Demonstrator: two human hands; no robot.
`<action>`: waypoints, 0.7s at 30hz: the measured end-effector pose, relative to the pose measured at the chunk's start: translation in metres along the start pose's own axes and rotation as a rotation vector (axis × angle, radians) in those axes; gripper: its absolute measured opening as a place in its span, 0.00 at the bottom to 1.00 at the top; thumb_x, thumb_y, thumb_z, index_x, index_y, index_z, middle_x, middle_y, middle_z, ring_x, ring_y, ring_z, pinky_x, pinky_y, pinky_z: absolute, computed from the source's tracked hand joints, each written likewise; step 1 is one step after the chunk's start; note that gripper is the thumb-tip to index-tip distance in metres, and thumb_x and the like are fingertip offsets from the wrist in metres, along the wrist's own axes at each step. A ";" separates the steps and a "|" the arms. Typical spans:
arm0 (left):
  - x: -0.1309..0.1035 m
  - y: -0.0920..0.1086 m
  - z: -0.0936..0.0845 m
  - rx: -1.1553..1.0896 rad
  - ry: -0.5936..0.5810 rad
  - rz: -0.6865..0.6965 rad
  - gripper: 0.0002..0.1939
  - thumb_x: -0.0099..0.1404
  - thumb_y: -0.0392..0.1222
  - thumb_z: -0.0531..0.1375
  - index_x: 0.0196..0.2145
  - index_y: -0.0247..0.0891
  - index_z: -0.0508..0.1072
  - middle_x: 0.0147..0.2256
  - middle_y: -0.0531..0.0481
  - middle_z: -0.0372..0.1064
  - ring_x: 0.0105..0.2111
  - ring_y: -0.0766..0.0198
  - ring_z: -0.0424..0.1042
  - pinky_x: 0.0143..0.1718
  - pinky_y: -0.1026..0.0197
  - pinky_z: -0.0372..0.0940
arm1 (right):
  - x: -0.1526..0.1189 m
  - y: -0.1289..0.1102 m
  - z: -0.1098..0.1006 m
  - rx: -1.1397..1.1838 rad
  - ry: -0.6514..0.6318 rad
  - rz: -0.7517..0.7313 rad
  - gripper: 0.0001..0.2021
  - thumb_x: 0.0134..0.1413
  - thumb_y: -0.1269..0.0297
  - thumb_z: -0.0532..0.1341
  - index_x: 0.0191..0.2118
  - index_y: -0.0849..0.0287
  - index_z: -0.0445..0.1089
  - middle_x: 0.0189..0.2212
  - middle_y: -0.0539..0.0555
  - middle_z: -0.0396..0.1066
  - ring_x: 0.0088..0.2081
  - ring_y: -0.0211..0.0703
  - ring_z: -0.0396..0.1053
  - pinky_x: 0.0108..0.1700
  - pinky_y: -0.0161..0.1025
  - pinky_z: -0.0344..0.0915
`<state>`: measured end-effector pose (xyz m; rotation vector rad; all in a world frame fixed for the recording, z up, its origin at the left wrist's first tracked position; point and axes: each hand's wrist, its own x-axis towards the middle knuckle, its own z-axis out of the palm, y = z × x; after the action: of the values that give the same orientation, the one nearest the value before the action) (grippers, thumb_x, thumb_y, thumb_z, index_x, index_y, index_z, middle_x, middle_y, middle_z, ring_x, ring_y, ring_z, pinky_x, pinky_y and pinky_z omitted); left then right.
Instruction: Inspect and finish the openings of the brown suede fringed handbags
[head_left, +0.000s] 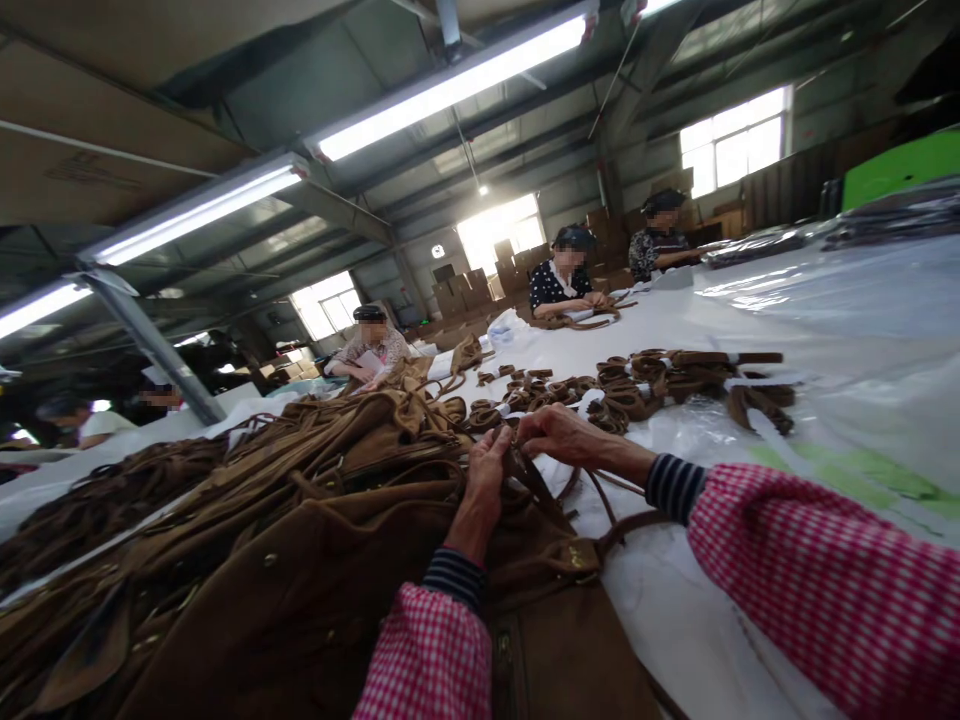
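Both my hands meet over a brown bag (555,640) in the middle of the view. My left hand (489,475) has its fingers closed at a brown strap near the bag's upper part. Beside it on the right, my right hand (559,437) is closed too, with its fingertips close to the left ones. What exactly lies between the fingers is too small to make out. A brown strap (637,525) with a gold-marked tab (576,556) curves off to the right below my right hand.
Brown bags (300,560) pile up on the left. Bundled brown straps (645,385) lie across the white table (660,320). Clear plastic (862,290) covers the right side. Several people work beyond, one (562,280) handling straps. A metal post (154,345) stands at left.
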<state>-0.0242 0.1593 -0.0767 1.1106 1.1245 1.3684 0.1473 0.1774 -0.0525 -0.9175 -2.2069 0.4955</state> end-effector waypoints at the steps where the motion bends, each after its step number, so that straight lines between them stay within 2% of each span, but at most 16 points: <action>1: 0.000 -0.001 0.001 -0.001 -0.002 0.017 0.25 0.48 0.58 0.74 0.32 0.35 0.73 0.20 0.57 0.66 0.19 0.71 0.63 0.22 0.68 0.58 | -0.001 -0.001 -0.003 -0.018 -0.011 -0.018 0.04 0.51 0.72 0.63 0.32 0.61 0.77 0.23 0.46 0.68 0.27 0.35 0.63 0.32 0.34 0.53; 9: 0.008 -0.011 0.000 0.062 0.062 0.113 0.24 0.49 0.57 0.73 0.29 0.36 0.71 0.20 0.60 0.63 0.17 0.74 0.58 0.20 0.69 0.55 | -0.012 -0.010 -0.005 -0.166 -0.080 -0.084 0.05 0.52 0.74 0.63 0.28 0.59 0.75 0.24 0.49 0.70 0.28 0.38 0.61 0.33 0.36 0.49; 15: 0.012 -0.013 -0.006 0.085 0.141 0.148 0.22 0.51 0.55 0.72 0.27 0.36 0.69 0.19 0.62 0.61 0.18 0.75 0.57 0.20 0.70 0.54 | -0.013 -0.016 0.001 -0.246 -0.040 -0.063 0.05 0.54 0.73 0.61 0.31 0.59 0.74 0.26 0.52 0.71 0.31 0.41 0.66 0.32 0.37 0.48; 18: 0.012 -0.010 -0.009 0.063 0.154 0.126 0.22 0.50 0.55 0.72 0.27 0.35 0.69 0.19 0.61 0.62 0.17 0.74 0.58 0.21 0.69 0.56 | -0.026 -0.022 0.003 -0.265 0.006 -0.060 0.10 0.56 0.75 0.58 0.40 0.60 0.75 0.34 0.55 0.74 0.34 0.43 0.69 0.34 0.37 0.52; 21: 0.013 -0.009 -0.013 0.017 0.178 0.089 0.24 0.48 0.57 0.73 0.27 0.36 0.68 0.19 0.61 0.62 0.17 0.73 0.60 0.22 0.67 0.59 | -0.047 -0.023 0.010 -0.208 0.097 -0.053 0.17 0.53 0.79 0.56 0.46 0.60 0.73 0.45 0.58 0.73 0.38 0.42 0.69 0.38 0.37 0.57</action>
<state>-0.0370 0.1723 -0.0865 1.0783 1.2279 1.5539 0.1531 0.1264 -0.0674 -0.9654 -2.2163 0.1946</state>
